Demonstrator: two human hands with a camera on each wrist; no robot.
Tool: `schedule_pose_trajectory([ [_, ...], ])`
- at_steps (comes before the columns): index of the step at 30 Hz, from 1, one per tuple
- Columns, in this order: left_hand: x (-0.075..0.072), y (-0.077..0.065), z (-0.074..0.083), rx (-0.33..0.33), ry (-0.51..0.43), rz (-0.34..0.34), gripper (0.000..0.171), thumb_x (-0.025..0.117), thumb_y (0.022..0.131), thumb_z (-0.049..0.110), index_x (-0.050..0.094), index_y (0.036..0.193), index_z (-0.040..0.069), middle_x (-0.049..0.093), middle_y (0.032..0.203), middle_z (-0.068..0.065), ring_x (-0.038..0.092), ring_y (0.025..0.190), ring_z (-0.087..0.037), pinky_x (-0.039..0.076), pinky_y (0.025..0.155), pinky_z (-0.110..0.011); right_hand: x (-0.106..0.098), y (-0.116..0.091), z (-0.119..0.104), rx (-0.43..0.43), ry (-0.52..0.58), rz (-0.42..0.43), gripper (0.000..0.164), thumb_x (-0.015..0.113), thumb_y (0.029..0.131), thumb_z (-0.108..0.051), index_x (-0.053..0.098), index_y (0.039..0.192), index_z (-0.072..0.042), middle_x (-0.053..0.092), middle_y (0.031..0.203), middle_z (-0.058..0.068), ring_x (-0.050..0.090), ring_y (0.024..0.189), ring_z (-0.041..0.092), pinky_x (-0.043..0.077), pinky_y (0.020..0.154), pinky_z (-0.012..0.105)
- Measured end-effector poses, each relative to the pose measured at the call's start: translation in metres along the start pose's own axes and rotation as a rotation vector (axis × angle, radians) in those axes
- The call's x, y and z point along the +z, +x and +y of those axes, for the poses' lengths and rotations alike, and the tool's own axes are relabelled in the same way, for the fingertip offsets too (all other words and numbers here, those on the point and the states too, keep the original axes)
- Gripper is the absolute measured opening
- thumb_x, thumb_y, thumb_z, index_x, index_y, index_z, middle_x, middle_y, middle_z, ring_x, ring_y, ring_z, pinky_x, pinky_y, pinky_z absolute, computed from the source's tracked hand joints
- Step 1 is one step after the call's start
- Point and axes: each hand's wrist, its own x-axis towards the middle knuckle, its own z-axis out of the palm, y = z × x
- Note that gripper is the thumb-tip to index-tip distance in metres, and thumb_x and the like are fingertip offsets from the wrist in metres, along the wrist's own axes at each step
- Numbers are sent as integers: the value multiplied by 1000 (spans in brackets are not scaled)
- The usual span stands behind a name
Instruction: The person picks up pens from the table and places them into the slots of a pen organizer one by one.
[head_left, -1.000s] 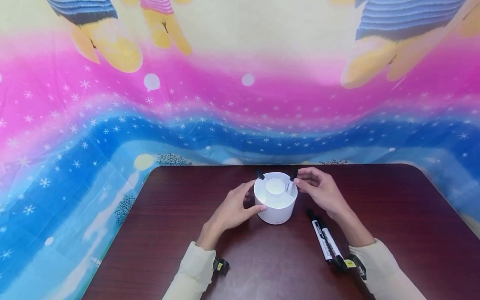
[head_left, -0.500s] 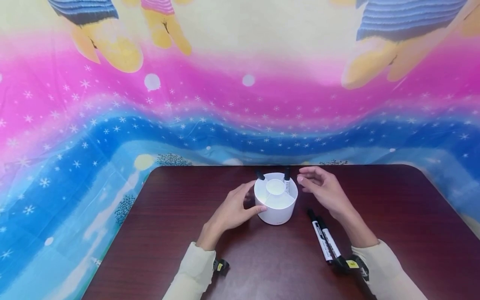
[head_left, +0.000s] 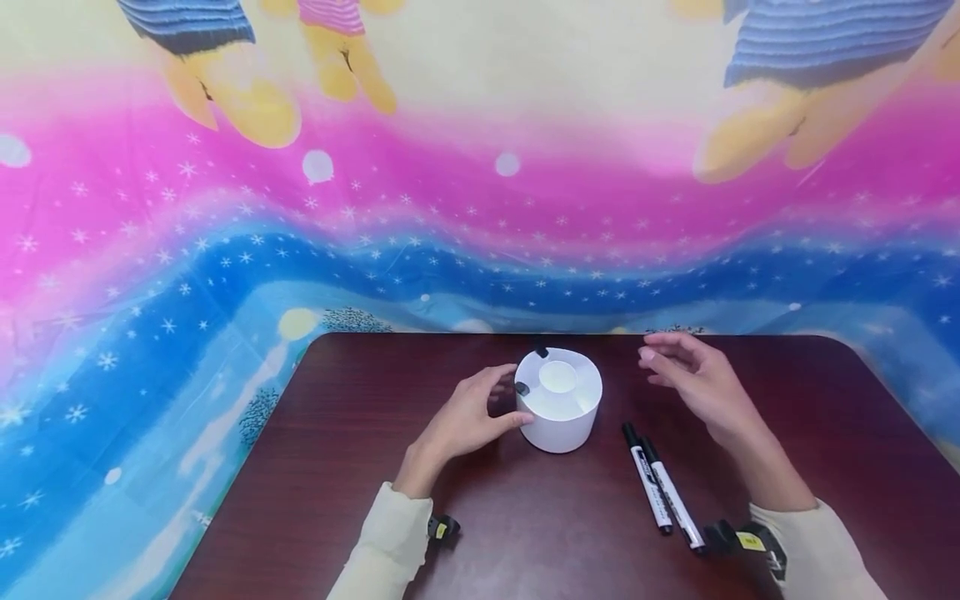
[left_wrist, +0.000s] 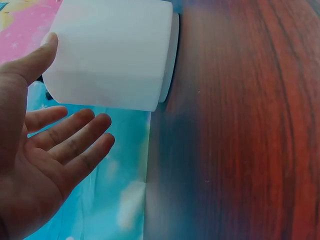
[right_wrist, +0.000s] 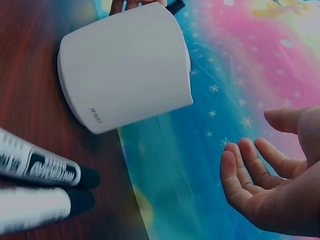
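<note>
A white round desk organizer (head_left: 559, 431) stands on the table, divided into compartments around a central ring. Two black-capped markers poke up from it, one cap (head_left: 542, 352) at the back and another cap (head_left: 522, 388) at the left rim. My left hand (head_left: 472, 412) is at its left side, thumb tip right at the wall, the other fingers extended and apart from it in the left wrist view. To the right of the organizer, my right hand (head_left: 701, 387) hovers with fingers loosely bent and nothing in them. Two white markers (head_left: 651, 492) with black caps lie side by side below that hand.
The dark reddish-brown table (head_left: 375, 400) has rounded far corners. Behind it hangs a colourful cloth (head_left: 450, 208) with snowflakes and cartoon figures. A strapped device (head_left: 746, 542) sits at my right wrist, close to the lying markers' ends.
The organizer has turned counterclockwise, carrying both standing markers toward the left. My right hand has let go of a marker and drawn back to the right. The left hand stays beside the organizer.
</note>
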Motion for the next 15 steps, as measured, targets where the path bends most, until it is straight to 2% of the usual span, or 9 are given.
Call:
schedule_pose_trajectory([
  [6, 5, 1, 0, 17, 13, 0, 81, 86, 92, 46, 49, 160, 21, 64, 147, -2, 71, 123, -20, 60, 106, -41, -11, -12, 8, -17, -49, -7, 43, 65, 109, -26, 58, 142, 2, 71, 109, -22, 72, 100, -5, 61, 86, 15],
  [11, 7, 3, -3, 27, 28, 7, 82, 85, 92, 46, 48, 161, 22, 64, 147, -1, 71, 121, -18, 60, 105, -39, -19, -20, 17, -34, -44, -19, 34, 65, 109, -19, 61, 136, 0, 72, 108, -22, 72, 99, -4, 62, 84, 18],
  [15, 8, 3, -4, 31, 29, 7, 82, 85, 92, 46, 48, 161, 22, 64, 146, -1, 71, 120, -17, 60, 105, -38, -24, -26, 24, -13, -56, -39, 34, 64, 110, -20, 61, 137, -1, 72, 108, -22, 72, 99, -4, 63, 84, 19],
])
